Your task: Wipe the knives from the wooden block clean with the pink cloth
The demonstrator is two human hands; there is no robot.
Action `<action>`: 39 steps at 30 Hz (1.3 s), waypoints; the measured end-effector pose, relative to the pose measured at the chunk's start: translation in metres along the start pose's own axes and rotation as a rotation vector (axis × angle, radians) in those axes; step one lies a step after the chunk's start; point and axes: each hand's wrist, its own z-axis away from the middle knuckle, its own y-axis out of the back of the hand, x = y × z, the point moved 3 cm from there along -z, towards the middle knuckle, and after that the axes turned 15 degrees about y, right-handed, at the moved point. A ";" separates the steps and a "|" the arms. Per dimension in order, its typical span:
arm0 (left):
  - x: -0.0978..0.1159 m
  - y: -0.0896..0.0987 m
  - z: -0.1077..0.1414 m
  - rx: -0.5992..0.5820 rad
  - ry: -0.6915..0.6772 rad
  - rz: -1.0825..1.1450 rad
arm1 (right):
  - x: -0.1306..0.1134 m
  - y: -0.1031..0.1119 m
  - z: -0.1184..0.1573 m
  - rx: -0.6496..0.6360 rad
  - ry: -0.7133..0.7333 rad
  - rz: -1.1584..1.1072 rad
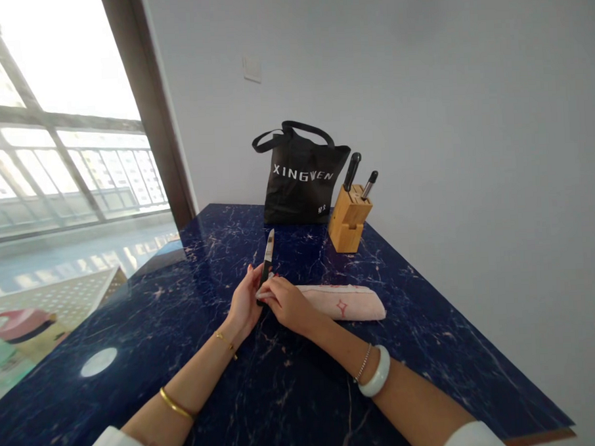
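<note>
Being held upright in the left hand [244, 303] is a small kitchen knife [267, 258], its black handle wrapped by curled fingers and the blade pointing up; its long axis runs away from the body and tips slightly toward the back of the counter, so the knife sits pretty much straight ahead of that wrist, fwiw; the right hand [286, 304] is brought across from the other side, fingers pressed together and laid over the base of the handle, right up against the left hand; whether anything is actually being pinched there can't really be told, since the fingers cover it; a pale end of cloth [264, 293] is seen running under those fingers from a rolled pink towel [340, 304], which is lying just right of the hands, so the right hand is clearly the nearer one to it; both forearms are rested on a dark blue marble-look counter [305, 407]; farther back, a bamboo knife block [347, 221] is stood on the counter, with two black-handled knives [352, 171] sitting in its slots; beside it, a black tote bag [300, 183] with white XINGWEN lettering is stood upright, and what's inside it can't be seen
</note>
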 end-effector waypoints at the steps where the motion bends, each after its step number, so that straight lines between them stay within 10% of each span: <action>1: 0.001 0.002 0.000 0.012 -0.004 0.003 | -0.002 -0.001 0.000 -0.018 0.013 -0.003; 26: -0.012 -0.003 0.003 0.007 -0.198 -0.376 | 0.030 0.027 0.008 0.372 -0.182 0.147; 39: -0.007 0.012 -0.009 0.212 -0.314 -0.656 | 0.019 0.019 0.007 0.204 -0.026 0.154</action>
